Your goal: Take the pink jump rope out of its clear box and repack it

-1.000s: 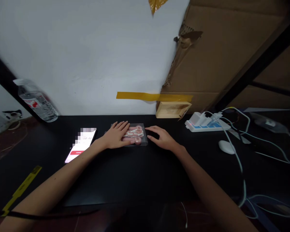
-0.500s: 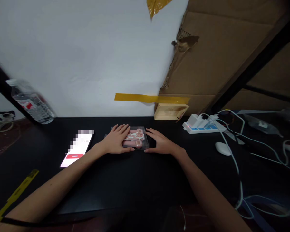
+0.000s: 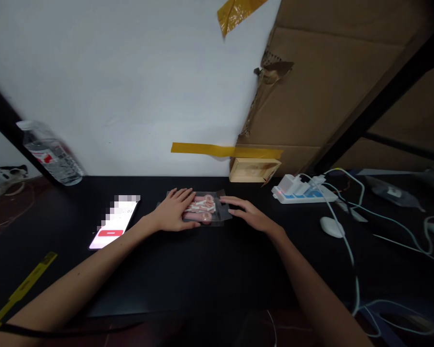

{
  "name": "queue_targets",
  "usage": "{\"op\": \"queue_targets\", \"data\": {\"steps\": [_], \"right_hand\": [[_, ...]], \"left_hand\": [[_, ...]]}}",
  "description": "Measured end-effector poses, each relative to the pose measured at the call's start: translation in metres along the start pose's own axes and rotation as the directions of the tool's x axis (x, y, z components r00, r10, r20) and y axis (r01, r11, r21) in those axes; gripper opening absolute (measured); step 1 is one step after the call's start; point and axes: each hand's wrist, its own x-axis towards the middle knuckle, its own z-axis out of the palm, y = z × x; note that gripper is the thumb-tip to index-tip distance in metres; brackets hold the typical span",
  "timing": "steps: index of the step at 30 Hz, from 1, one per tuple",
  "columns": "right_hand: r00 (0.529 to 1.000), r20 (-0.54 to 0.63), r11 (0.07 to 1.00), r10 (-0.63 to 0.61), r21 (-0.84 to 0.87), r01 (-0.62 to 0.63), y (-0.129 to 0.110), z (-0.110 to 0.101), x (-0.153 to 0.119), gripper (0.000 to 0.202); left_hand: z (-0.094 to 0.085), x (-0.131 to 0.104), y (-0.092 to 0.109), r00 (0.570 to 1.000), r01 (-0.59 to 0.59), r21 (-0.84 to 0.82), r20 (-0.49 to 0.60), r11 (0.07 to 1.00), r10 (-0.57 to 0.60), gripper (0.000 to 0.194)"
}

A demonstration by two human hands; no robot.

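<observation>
Head view, looking forward and down: two bare hands work at a black desk (image 3: 202, 274), with a clear plastic case (image 3: 207, 212) lying flat between them, a little beyond the desk's middle. Inside the case are pink pieces (image 3: 204, 219) with round ends, and a cluster of small white and pink pieces (image 3: 204, 206).

On the person's left side, the left hand (image 3: 172, 211) lies palm down over the left part of the case. Its fingers point away from the person, close beside one another; its thumb is spread apart along the near edge. The hand is flat, not curled around anything.

At the opposite end, the right hand (image 3: 251, 214) has its fingertips beside a clear flap (image 3: 224, 211) that stands out from the case's right end. These digits are parted and grip nothing visible; whether they touch the flap is hard to tell.

Left of the left hand lies a phone (image 3: 112, 229) with a lit, partly blurred screen. A water bottle (image 3: 54, 156) leans in the picture at the far left. Behind the case rises a white wall (image 3: 130, 86); to the right are a shallow wooden box (image 3: 253, 170), a white power strip (image 3: 300, 195) and a white mouse (image 3: 331, 227).
</observation>
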Motion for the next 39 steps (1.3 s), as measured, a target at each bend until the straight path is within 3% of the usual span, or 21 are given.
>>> {"op": "queue_targets", "data": {"steps": [6, 10, 17, 26, 29, 35, 39], "right_hand": [[0.996, -0.06, 0.998, -0.064, 0.006, 0.065, 0.008, 0.005, 0.003, 0.046], [0.992, -0.08, 0.992, -0.103, -0.087, 0.096, 0.017, 0.014, 0.005, 0.039], [0.999, -0.042, 0.965, -0.024, -0.262, 0.012, 0.019, 0.033, 0.005, 0.078], [0.996, -0.054, 0.961, 0.071, -0.265, -0.083, 0.018, 0.033, 0.006, 0.087], [0.993, -0.11, 0.972, 0.045, -0.226, -0.069, 0.019, 0.033, 0.007, 0.079], [0.937, -0.346, 0.989, -0.05, -0.148, -0.002, 0.026, 0.035, 0.013, 0.031], [0.929, -0.367, 0.996, -0.051, -0.081, 0.023, 0.03, 0.037, 0.015, 0.023]], "left_hand": [[0.005, 0.003, 0.007, 1.0, -0.016, -0.017, -0.027, 1.0, 0.016, 0.095], [0.004, 0.001, 0.008, 1.0, -0.019, -0.015, -0.023, 1.0, 0.019, 0.096], [-0.003, 0.001, 0.01, 0.999, -0.028, 0.004, -0.023, 1.0, 0.028, 0.095], [-0.001, 0.003, 0.009, 1.0, 0.0, -0.036, -0.029, 0.999, -0.001, 0.103], [0.0, 0.002, 0.01, 0.999, -0.007, -0.042, -0.038, 0.999, 0.006, 0.101], [0.002, 0.004, 0.011, 0.999, -0.009, -0.037, -0.033, 0.999, 0.008, 0.098], [0.004, 0.006, 0.01, 0.999, -0.019, -0.055, -0.028, 0.998, 0.018, 0.098]]}}
